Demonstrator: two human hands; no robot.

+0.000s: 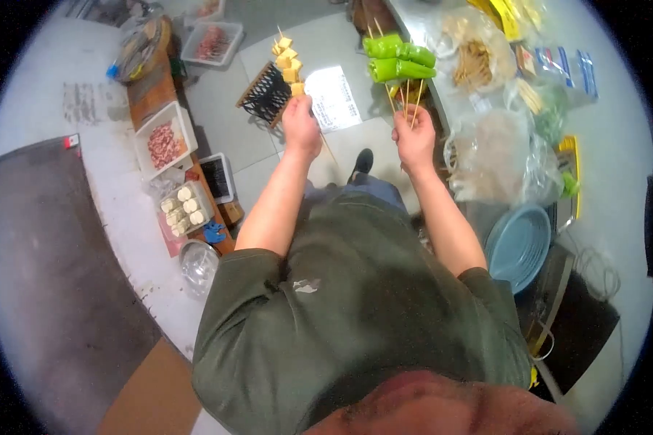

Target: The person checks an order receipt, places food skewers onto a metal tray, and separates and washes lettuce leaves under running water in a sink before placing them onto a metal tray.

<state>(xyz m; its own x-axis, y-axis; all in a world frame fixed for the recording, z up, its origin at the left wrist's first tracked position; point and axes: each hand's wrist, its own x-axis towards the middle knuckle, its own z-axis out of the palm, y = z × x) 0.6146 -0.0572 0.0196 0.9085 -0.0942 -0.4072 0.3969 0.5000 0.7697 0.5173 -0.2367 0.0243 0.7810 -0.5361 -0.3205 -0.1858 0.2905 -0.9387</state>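
Where my left hand (302, 127) sits, just short of twelve o'clock, its fingers are curled closed round a stick threaded with blocky yellow cubes (289, 64). Right hand (416, 141), between one and two: closed, pinching several thin wooden sticks (415, 105); beyond it, toward one, glossy green peppers (400, 59) lie crosswise on them. At ten, pinkish chunks (165, 145) in a white plastic tray (186, 129); at nine, pale stubby rolls (191, 206). Past three, a ribbed blue basin (513, 250). Between two and three, a crinkled clear bag (497, 152), contents unclear. My grip hides part of each stick; print on the white sheet (335, 98) is too small to read.
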